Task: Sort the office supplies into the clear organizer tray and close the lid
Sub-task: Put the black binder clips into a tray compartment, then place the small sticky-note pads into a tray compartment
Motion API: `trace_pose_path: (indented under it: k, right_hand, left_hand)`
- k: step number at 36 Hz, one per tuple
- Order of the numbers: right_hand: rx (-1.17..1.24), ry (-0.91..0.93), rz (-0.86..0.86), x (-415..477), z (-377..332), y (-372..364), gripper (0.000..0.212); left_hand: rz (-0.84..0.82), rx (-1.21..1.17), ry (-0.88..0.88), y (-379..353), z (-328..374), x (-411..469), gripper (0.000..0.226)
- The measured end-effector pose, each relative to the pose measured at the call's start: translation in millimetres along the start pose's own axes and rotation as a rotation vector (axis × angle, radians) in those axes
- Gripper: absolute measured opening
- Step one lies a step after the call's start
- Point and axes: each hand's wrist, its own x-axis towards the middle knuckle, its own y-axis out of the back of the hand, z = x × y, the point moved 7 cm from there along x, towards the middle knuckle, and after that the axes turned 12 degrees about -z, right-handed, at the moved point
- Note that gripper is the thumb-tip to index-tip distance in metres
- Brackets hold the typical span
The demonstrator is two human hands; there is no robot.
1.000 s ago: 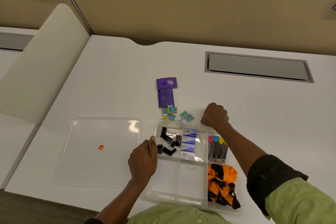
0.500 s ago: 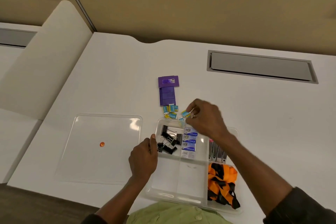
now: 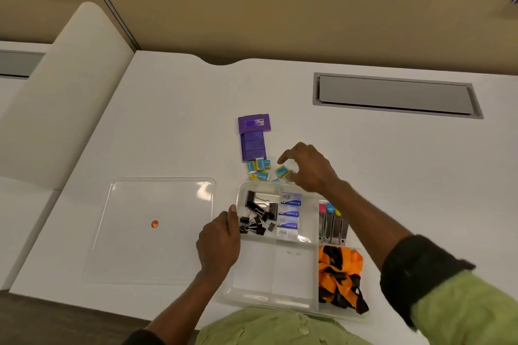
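The clear organizer tray (image 3: 253, 284) sits at the desk's near edge and holds black binder clips (image 3: 256, 216), white-and-blue staple boxes (image 3: 289, 216), coloured-cap pens (image 3: 332, 223) and an orange-and-black lanyard (image 3: 340, 274). My left hand (image 3: 220, 244) rests on the tray's left wall. Just beyond the tray lie several small blue-and-yellow packets (image 3: 260, 168) on the desk. My right hand (image 3: 307, 168) hovers over the rightmost packets (image 3: 281, 171), fingers curled around them. The clear lid (image 3: 151, 230), with an orange dot, lies flat to the left of the tray.
A purple box with its slid-out insert (image 3: 253, 136) lies beyond the packets. A grey cable hatch (image 3: 395, 95) is set into the desk at the back right. A beige divider panel (image 3: 60, 98) borders the desk on the left.
My right hand moved left from the tray's far right corner to the blue-and-yellow packets and closed its fingers around them. My left hand stayed on the tray wall.
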Motion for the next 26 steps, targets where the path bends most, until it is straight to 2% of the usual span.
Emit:
trace_pose_path:
  k: [3, 6, 9, 12, 16, 20, 23, 26]
  right_hand:
    - [-0.153, 0.116, -0.153, 15.2, -3.2, -5.1, 0.044]
    - [-0.318, 0.208, -0.232, 21.7, -9.9, -11.2, 0.045]
    - [-0.429, 0.273, -0.252, 22.4, -15.5, -13.7, 0.044]
    - [-0.435, 0.299, -0.222, 24.3, -17.2, -13.5, 0.043]
    - [-0.324, 0.198, -0.15, 30.4, -5.5, -12.0, 0.043]
    - [-0.03, 0.031, -0.021, 23.7, 12.8, -2.4, 0.041]
    - [0.161, 0.001, 0.148, -6.0, 2.4, 12.7, 0.039]
    - [0.246, 0.006, 0.219, -56.7, -26.8, 19.6, 0.04]
  left_hand:
    - [-0.007, 0.019, 0.012, -2.1, -3.0, 1.5, 0.072]
    - [-0.007, 0.015, 0.013, -2.1, -4.1, 1.4, 0.072]
    - [-0.001, -0.009, 0.01, 1.0, 0.0, -1.1, 0.071]
    - [-0.004, -0.013, 0.019, 1.3, -0.8, -1.3, 0.071]
    - [-0.005, -0.007, 0.014, 0.6, -2.4, -0.4, 0.073]
    - [-0.01, -0.014, 0.016, 1.1, -0.9, -1.0, 0.073]
    - [-0.014, -0.021, 0.023, 1.1, -1.7, -0.5, 0.075]
    - [-0.016, -0.028, 0.017, 1.1, -1.6, -0.6, 0.077]
